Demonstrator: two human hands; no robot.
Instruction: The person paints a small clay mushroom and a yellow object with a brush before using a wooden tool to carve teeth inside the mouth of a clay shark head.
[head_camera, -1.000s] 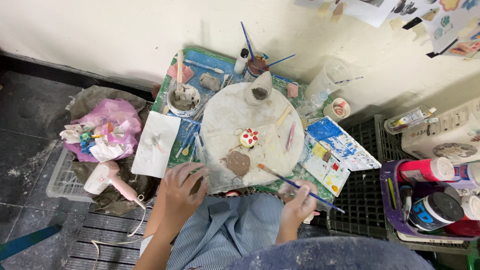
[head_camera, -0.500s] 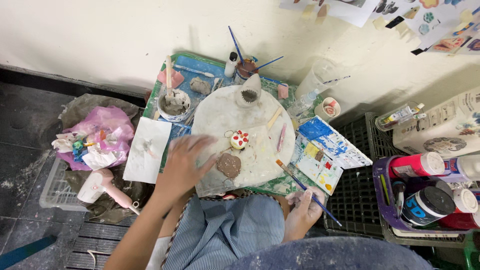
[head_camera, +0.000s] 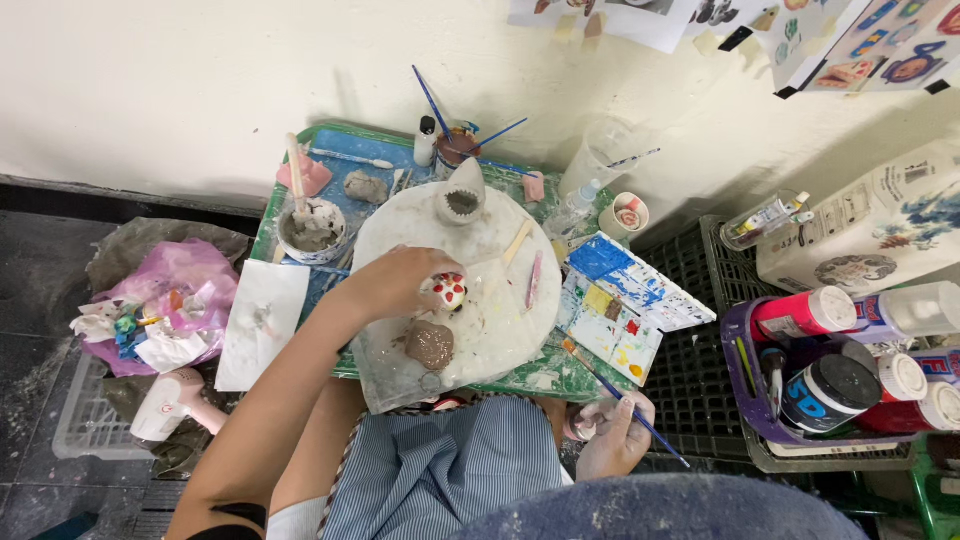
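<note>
My left hand (head_camera: 395, 284) reaches over the round white board (head_camera: 480, 250) and closes on a small red-and-white spotted clay mushroom (head_camera: 449, 291). A flat lump of brown-grey clay (head_camera: 430, 344) lies just in front of it on the board. My right hand (head_camera: 613, 437) rests low at the right, near my blue striped apron (head_camera: 450, 470), gripping a thin blue-handled paintbrush (head_camera: 620, 397) whose tip points up toward the paint-smeared palette (head_camera: 620, 300).
A green mat (head_camera: 540, 372) lies under the board. A bowl of grey slip (head_camera: 312, 230), a brush cup (head_camera: 455, 145) and a shark-shaped clay piece (head_camera: 462, 195) stand at the back. Paint bottles fill a purple basket (head_camera: 745, 360) at right. A pink bag of rubbish (head_camera: 165, 305) and a hairdryer (head_camera: 165, 405) lie left.
My left hand has moved from my lap up across the board and taken hold of the spotted mushroom. My right hand with the brush has dropped slightly lower.
</note>
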